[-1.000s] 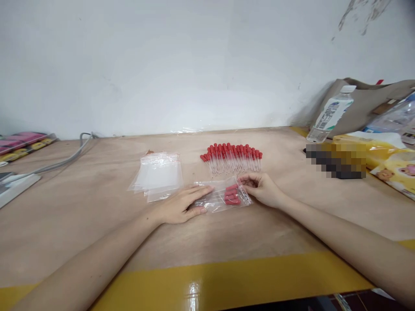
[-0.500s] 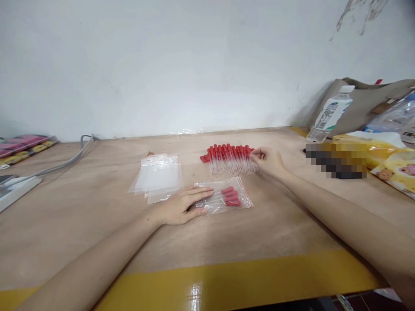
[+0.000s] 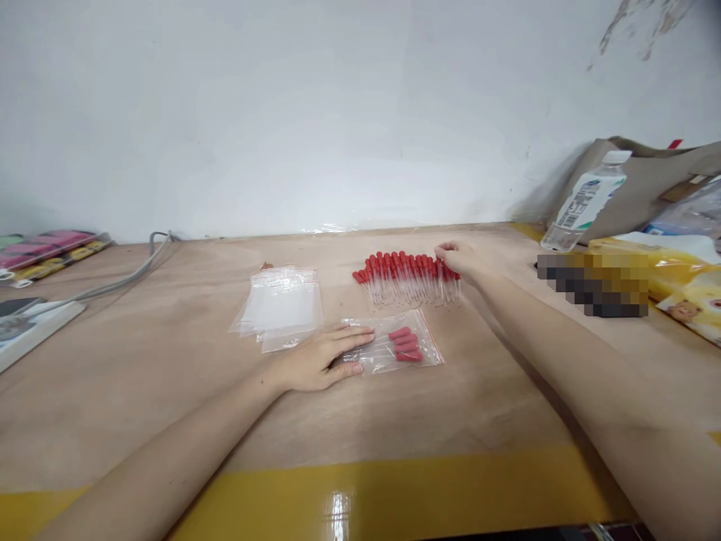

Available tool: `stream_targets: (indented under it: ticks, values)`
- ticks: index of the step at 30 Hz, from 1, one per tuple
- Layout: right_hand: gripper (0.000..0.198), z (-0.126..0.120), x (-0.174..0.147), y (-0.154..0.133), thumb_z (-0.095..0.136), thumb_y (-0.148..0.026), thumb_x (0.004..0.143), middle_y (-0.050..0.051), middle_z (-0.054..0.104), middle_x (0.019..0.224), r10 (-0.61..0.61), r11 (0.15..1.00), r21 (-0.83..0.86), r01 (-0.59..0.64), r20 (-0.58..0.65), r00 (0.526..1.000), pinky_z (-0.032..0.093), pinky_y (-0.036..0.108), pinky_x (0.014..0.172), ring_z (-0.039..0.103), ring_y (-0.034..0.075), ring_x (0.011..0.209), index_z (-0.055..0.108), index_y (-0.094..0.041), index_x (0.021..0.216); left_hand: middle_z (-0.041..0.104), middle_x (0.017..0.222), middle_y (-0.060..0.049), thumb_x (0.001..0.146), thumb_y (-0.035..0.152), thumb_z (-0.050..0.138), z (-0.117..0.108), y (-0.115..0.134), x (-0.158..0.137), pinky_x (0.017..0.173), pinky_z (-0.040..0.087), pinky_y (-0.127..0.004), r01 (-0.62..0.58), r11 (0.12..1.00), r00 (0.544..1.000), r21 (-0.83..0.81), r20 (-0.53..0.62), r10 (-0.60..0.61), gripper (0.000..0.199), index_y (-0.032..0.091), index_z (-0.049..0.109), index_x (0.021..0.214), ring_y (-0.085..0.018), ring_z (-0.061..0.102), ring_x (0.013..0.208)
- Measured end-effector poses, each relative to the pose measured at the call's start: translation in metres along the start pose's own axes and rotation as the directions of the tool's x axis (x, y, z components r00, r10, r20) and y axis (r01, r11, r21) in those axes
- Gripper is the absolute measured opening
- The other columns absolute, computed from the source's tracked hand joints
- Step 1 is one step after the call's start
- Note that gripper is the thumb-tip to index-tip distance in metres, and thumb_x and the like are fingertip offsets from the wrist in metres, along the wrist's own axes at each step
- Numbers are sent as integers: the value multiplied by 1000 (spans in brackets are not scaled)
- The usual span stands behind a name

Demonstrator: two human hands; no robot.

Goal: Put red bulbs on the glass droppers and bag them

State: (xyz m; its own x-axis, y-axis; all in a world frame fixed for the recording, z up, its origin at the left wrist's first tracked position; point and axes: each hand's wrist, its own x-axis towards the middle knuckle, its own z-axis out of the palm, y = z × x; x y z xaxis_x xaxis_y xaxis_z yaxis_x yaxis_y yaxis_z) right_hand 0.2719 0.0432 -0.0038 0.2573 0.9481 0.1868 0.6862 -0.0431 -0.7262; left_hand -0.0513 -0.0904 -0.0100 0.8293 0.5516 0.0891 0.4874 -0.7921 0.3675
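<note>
Red rubber bulbs on thin clear stems: the droppers (image 3: 408,276) lie in a tight row on the plywood table (image 3: 169,376), bulbs toward the wall, tips toward me. I judge them light, stiff and fragile in the stem, slippery there too, so the soft bulb end looks the safest place to pinch. My right hand (image 3: 459,259) sits at the row's right end, fingertips curled onto the bulbs; whether it has 1 gripped I cannot tell. Nearer me, my left hand (image 3: 321,361) lies flat and relaxed, pressing down the clear zip bag (image 3: 394,347), which holds about 4 droppers and has its mouth toward the right. Just left of it, a stack of empty bags (image 3: 279,306). At the far right stand a water bottle (image 3: 586,201) and a yellow packet (image 3: 684,282).
</note>
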Motion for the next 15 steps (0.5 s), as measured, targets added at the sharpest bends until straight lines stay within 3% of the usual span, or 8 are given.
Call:
stream_targets:
  ticks: [4,7,10,15]
  values:
    - [11,-19,-24,-12,44,-28,85,5,64,78,-85,969,235,79,13,996,38,20,48,50,10,56,49,-18,87,36,140,-4,88,39,43,-1,-1,0,107,27,-40,-12,1000,1000,5,-6,12,50,26,34,135,-21,33,129]
    - [13,-30,-51,-14,48,-30,83,2,62,76,-112,866,470,172,-153,982,38,20,49,49,10,56,41,-21,88,37,139,-5,88,39,43,-1,0,1,106,29,-41,-23,1000,1000,9,-12,23,49,25,34,135,-21,35,128]
    - [19,-29,-77,-6,50,-32,80,-1,60,71,-40,792,580,189,-260,965,41,23,51,48,10,52,35,-23,89,37,139,-5,88,39,43,-2,1,1,105,30,-41,-24,1000,1000,18,-15,25,49,25,35,134,-21,35,127]
    - [29,-6,-108,11,53,-40,75,-3,59,70,39,726,684,74,-148,988,45,25,52,50,10,50,32,-24,89,36,140,-4,88,39,43,-1,0,1,106,29,-42,-23,1000,1000,16,-15,23,50,26,33,135,-22,35,128]
